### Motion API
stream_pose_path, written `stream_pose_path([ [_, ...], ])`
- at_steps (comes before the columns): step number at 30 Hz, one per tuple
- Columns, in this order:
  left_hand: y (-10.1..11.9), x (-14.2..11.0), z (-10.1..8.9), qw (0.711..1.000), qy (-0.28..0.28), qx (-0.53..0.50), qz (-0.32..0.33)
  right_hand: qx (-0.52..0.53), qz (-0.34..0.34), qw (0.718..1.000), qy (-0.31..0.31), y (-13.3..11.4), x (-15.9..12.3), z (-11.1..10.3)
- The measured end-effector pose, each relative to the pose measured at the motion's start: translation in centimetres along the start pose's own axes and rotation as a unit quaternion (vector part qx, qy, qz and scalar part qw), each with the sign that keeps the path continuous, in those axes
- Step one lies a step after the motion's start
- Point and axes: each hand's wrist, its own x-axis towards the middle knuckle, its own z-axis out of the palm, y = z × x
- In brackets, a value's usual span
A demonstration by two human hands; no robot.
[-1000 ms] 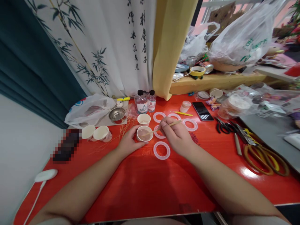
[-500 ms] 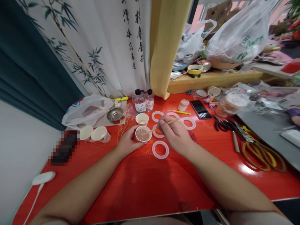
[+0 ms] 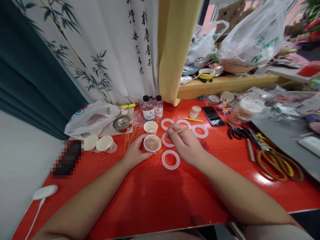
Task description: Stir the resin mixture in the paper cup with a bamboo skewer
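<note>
On the glossy red worktop (image 3: 140,200), the left hand (image 3: 135,151) curves around a white paper cup (image 3: 152,143) of cloudy pinkish liquid, its fingers against the cup's side. The right hand (image 3: 186,145) grips a thin wooden stick (image 3: 183,129) in a closed pinch, the stick's tip inside the cup. Just beyond stands a second paper cup (image 3: 150,127) holding pale liquid, with translucent pink-white rings (image 3: 170,152) nearby.

right hand (image 3: 186,145) and wooden stick (image 3: 178,131) slightly nearer the paper cup (image 3: 152,143), view shifted
</note>
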Motion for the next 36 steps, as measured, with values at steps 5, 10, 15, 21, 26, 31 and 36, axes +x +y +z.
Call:
stream_pose_path([
  [5,0.0,0.0,0.0,1.0,-0.006,-0.008,-0.004,-0.002,0.005,1.0,0.001,0.1,0.0,-0.1],
  [10,0.1,0.0,0.0,1.0,-0.009,-0.006,-0.005,0.018,0.019,1.0,0.011,0.3,0.0,-0.3],
  [15,0.1,-0.1,0.1,1.0,-0.01,-0.007,-0.006,0.031,0.016,0.999,0.01,0.5,0.1,-0.3],
  [21,0.0,-0.1,0.1,1.0,0.002,-0.006,-0.008,0.101,0.02,0.994,0.041,0.7,0.0,-0.8],
  [26,-0.1,-0.2,0.1,1.0,0.006,0.001,-0.001,0.174,0.023,0.981,0.082,0.6,-0.1,-1.6],
  [31,-0.4,-0.2,0.1,1.0,0.004,0.005,0.0,0.211,0.028,0.971,0.107,0.5,-0.1,-1.8],
  [36,-0.4,-0.2,0.0,1.0,-0.001,0.003,0.007,0.204,0.019,0.973,0.108,0.5,-0.1,-1.7],
])
